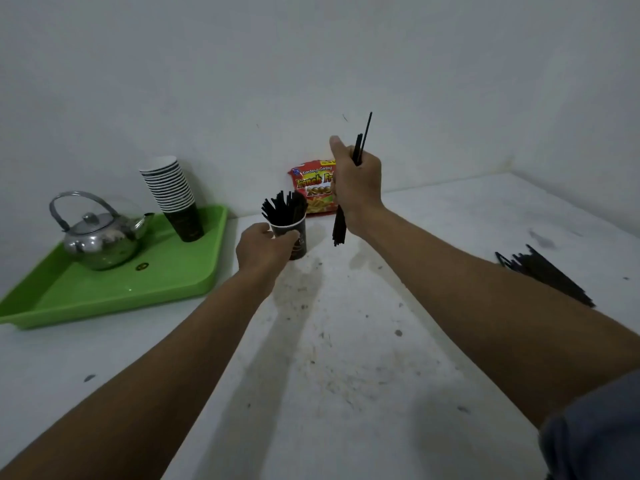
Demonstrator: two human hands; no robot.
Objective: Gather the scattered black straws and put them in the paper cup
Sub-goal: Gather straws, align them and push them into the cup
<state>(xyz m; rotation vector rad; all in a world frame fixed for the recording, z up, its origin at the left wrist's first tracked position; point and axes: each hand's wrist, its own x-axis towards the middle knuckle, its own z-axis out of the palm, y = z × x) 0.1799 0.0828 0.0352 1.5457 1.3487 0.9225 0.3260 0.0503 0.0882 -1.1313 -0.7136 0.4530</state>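
Left hand (265,245) fingers wrapped round paper cup (292,237), steadying; right hand (356,183) fist clamps straw bundle (339,226). Advice: align bundle ends over rim, lower vertically.

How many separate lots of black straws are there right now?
3: one lot standing in the paper cup held by the left hand, one bundle gripped in the right hand, one pile lying on the table at far right.
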